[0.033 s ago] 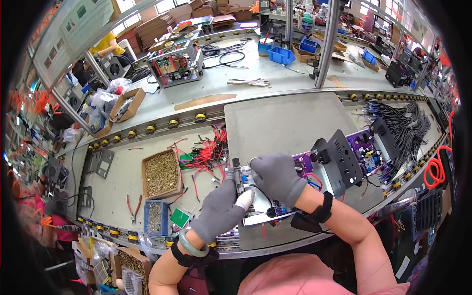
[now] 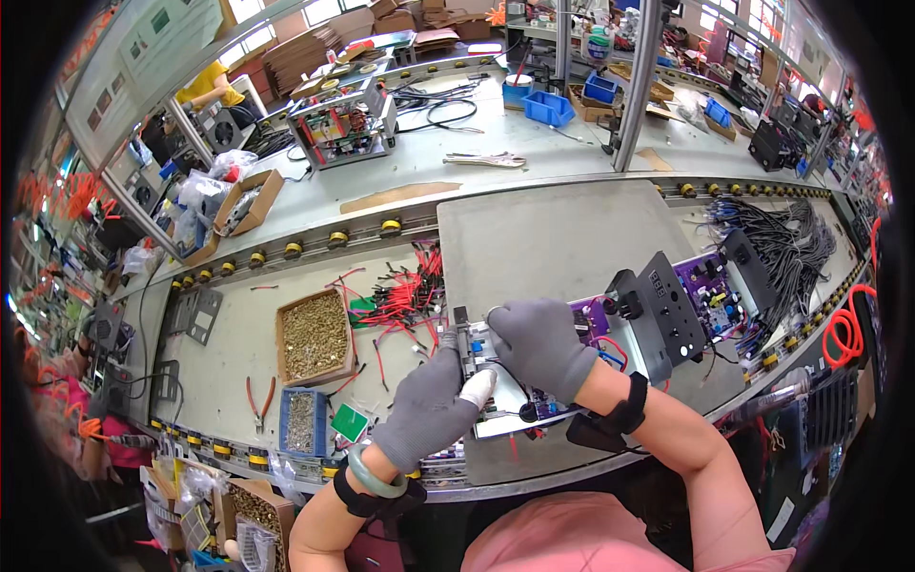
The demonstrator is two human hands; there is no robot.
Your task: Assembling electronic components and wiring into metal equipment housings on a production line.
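Observation:
My left hand (image 2: 427, 400), in a grey glove with a whitish thumb tip, grips the left end of an open metal chassis (image 2: 496, 427). Its fingers lie along the dark end panel (image 2: 461, 319), the thumb on the inner side. Over the same end, my right hand (image 2: 543, 348), also gloved, is closed; whatever its fingertips hold is hidden beneath them. Circuit boards and wires show inside the chassis, partly covered by my hands. To the right stands a dark front panel (image 2: 670, 310) beside a purple circuit board (image 2: 707, 286).
Left of my hands lie red wires (image 2: 405, 296), a box of brass-coloured parts (image 2: 315, 336), a blue bin of small parts (image 2: 302, 421) and red-handled pliers (image 2: 259, 404). A bundle of grey cables (image 2: 786, 238) sits far right. Rollers (image 2: 338, 238) edge the bench; a post (image 2: 637, 95) rises behind.

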